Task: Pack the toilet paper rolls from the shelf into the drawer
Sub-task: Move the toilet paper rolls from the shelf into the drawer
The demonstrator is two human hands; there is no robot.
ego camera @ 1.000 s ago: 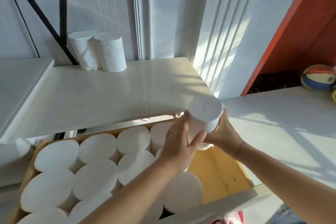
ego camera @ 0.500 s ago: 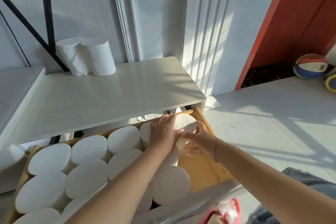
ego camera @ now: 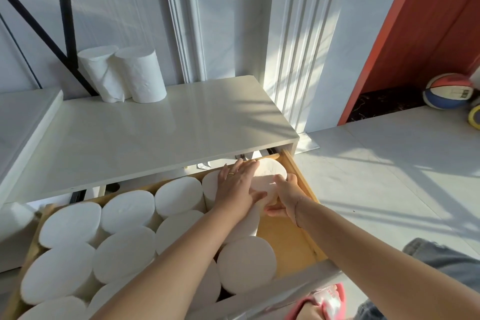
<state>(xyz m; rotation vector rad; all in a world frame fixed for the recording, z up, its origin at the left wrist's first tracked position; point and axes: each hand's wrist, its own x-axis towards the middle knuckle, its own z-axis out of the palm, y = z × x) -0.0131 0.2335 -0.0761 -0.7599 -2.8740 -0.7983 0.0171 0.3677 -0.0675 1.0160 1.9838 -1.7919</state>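
I've lowered the roll (ego camera: 268, 176) into the drawer's (ego camera: 298, 241) far-right corner, left hand (ego camera: 239, 184) spread flat on top, right hand (ego camera: 283, 197) cupping its side; two rolls (ego camera: 130, 75) remain.

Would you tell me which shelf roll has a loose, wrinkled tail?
The left shelf roll, beside the black bar; the right shelf roll is neatly wound.

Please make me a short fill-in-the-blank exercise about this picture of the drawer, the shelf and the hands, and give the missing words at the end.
1. On the white shelf, ____ toilet paper rolls stand against the wall.
2. The left hand lies flat on ____ of the roll in the drawer's far right corner.
3. The bare wooden bottom of the drawer shows along its ____ side.
4. On the floor at the far right lies a ____.

Missing words: two; top; right; ball
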